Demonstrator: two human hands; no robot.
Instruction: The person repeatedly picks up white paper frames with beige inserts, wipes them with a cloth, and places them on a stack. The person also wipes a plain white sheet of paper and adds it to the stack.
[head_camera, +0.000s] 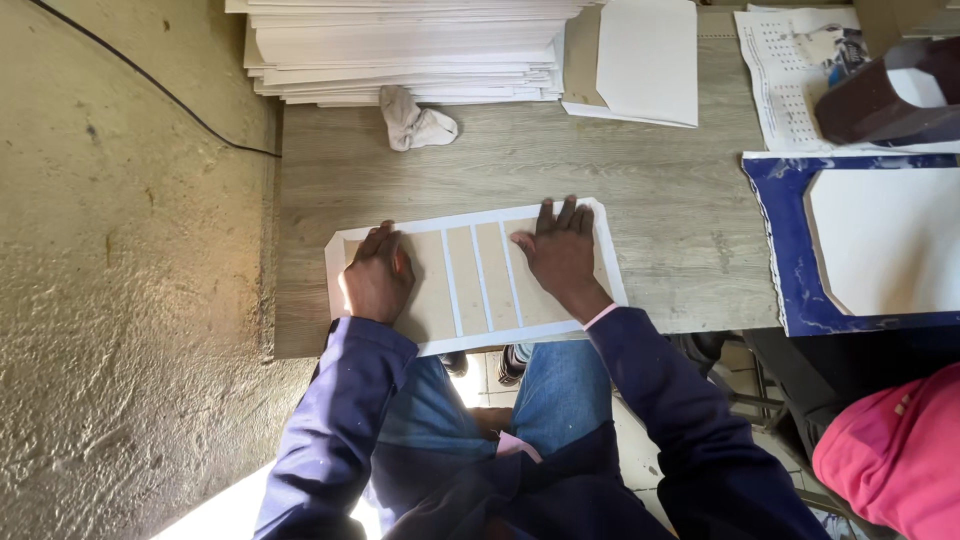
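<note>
Both hands press flat on a white sheet (476, 278) bearing tan cardboard strips (492, 276), near the wooden table (660, 190) edge. Left hand (377, 276), at 9 o'clock, fingers curled, grips nothing; right hand (560, 250), at 3 o'clock, lies spread. Crumpled cloth (415, 123) and paper stack (400, 50) at 12 o'clock.

Grey wooden table (660, 200) — white sheet with tan card panels (480, 280), paper stack (400, 50), crumpled rag (415, 122), perhaps a glove.

One head-worn camera looks steeply down from above the seated person, close over the near edge of the desk (640, 190), its far edge along the frame's top; no second view.
</note>
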